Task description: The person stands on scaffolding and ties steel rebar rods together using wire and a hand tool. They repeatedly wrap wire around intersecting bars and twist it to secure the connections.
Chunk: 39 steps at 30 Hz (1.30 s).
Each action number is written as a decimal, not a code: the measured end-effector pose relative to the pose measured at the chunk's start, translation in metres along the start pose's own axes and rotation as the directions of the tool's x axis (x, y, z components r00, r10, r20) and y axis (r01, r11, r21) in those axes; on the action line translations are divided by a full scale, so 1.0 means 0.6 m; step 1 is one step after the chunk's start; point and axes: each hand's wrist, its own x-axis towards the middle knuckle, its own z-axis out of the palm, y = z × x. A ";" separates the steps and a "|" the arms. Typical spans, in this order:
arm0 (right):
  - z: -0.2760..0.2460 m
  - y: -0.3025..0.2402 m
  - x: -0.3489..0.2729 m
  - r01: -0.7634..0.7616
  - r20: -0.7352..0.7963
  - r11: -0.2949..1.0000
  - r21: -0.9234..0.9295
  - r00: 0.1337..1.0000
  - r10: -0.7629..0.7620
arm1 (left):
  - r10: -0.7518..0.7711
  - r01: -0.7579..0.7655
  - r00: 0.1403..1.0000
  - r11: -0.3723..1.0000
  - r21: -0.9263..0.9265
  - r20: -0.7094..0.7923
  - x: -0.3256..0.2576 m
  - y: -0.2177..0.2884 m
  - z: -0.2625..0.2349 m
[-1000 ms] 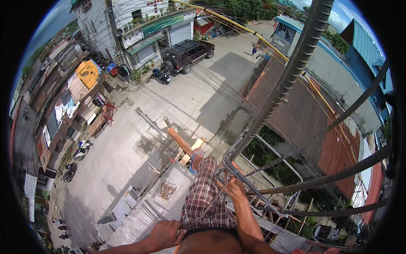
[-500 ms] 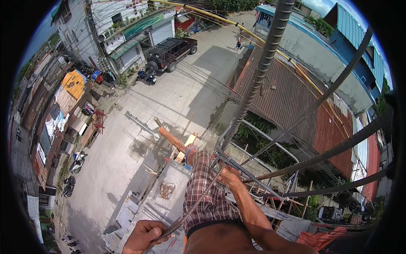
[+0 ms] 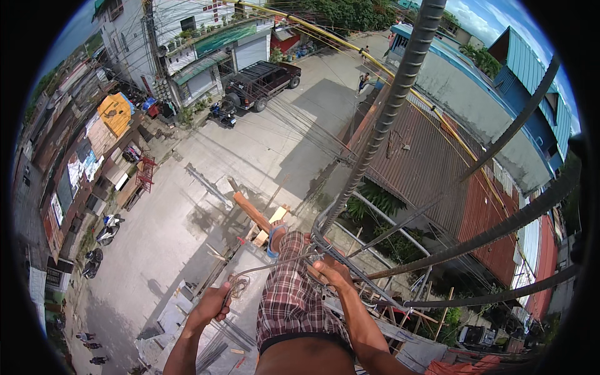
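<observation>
My left hand (image 3: 211,304) is closed around one end of a thin, dark steel rod (image 3: 269,266). From that fist the rod rises a little, bends, and runs rightward across my plaid-covered thigh. Its far end reaches the corner of a rebar cage (image 3: 322,232), close to my right hand (image 3: 331,274). The right fingers are curled in at that corner, with the thumb on top; what they grip is hidden. A thick ribbed upright bar (image 3: 387,106) climbs from the cage past the top of the view.
I am high above a street (image 3: 187,219). My sandalled foot (image 3: 277,236) is by wooden boards (image 3: 253,212). More thick bars (image 3: 481,231) jut out right. Overhead cables (image 3: 437,112) cross above a rusty roof (image 3: 425,162). Below lies a slab with wire pieces (image 3: 237,287).
My left hand has moved up and forward, away from my body, swinging the rod from a steep slant to nearly level. My right hand stays by the cage corner. The view has shifted slightly.
</observation>
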 end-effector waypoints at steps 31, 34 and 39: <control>0.003 0.041 0.023 -0.004 -0.055 0.911 0.413 0.998 0.030 | -0.289 -0.010 0.681 0.915 0.403 0.673 -0.073 -0.060 0.018; 0.006 0.032 0.021 -0.016 -0.051 0.928 0.373 0.998 0.037 | -0.001 0.035 0.773 0.998 -0.042 0.635 -0.108 -0.138 0.046; 0.018 0.028 0.019 -0.024 -0.070 0.928 0.372 0.996 0.053 | 0.328 -0.159 0.845 0.908 -0.387 0.422 -0.163 -0.107 0.117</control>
